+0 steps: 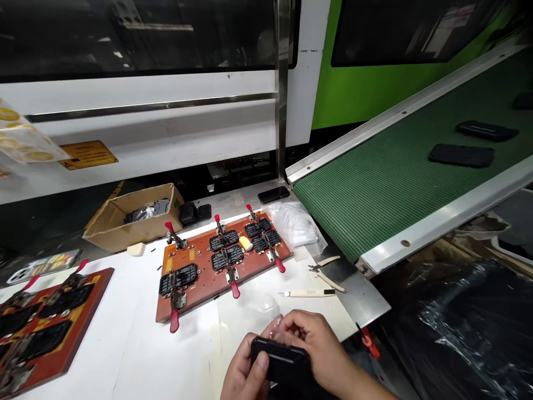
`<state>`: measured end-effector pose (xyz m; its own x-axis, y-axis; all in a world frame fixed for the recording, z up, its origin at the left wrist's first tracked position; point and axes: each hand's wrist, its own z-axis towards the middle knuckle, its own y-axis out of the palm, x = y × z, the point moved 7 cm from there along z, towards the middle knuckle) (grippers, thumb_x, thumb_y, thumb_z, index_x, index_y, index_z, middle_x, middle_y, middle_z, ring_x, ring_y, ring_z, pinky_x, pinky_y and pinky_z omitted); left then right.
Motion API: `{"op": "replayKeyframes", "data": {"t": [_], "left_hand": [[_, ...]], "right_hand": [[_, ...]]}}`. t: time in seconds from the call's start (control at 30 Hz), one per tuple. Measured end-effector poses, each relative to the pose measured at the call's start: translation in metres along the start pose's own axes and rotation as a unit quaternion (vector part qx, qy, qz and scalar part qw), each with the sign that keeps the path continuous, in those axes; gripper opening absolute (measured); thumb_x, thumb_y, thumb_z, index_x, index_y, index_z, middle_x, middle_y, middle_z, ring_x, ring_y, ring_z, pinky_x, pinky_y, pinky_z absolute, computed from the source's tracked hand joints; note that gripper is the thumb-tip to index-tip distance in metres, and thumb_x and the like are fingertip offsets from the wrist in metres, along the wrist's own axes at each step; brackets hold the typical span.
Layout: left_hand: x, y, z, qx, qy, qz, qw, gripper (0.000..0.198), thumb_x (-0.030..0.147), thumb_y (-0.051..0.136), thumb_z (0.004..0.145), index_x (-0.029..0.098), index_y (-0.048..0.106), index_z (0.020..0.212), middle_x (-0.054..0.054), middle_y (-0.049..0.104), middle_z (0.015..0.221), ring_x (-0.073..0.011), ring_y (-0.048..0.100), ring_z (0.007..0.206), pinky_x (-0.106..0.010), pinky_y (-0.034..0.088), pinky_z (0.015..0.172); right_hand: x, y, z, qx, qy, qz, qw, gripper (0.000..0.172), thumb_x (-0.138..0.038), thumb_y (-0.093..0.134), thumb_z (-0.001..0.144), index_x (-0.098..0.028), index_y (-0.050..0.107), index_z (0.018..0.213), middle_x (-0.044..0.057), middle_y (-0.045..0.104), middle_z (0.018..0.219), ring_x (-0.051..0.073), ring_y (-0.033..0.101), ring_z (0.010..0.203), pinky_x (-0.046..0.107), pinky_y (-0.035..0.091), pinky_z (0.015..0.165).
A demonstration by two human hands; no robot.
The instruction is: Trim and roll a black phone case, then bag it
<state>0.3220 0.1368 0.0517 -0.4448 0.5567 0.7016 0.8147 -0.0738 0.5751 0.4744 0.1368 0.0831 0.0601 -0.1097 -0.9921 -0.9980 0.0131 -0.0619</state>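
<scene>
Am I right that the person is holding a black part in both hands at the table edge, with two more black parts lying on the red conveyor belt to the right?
Not quite: the conveyor belt is green, not red, as the head view shows. The rest holds: the left hand and right hand hold a black part, and two black parts lie on the belt.

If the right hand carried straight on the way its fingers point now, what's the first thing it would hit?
The right hand points left across the black part, so it would probably first meet the left hand, whose thumb is pressed on that same part. Depth is hard to judge here.
</scene>
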Motion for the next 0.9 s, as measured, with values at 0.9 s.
{"op": "replayKeyframes", "data": {"t": [0.9], "left_hand": [[0.023, 0.002, -0.013, 0.055, 0.011, 0.026, 0.998, 0.031, 0.039, 0.089, 0.079, 0.019, 0.068, 0.088, -0.003, 0.073, 0.082, -0.0253, 0.075, 0.093, -0.037, 0.059, 0.090]], "right_hand": [[0.021, 0.004, -0.020, -0.033, 0.079, 0.177, 0.980, 0.039, -0.059, 0.066, 0.098, -0.020, 0.068, 0.095, -0.001, 0.064, 0.080, 0.015, 0.058, 0.073, 0.027, 0.049, 0.069]]}}
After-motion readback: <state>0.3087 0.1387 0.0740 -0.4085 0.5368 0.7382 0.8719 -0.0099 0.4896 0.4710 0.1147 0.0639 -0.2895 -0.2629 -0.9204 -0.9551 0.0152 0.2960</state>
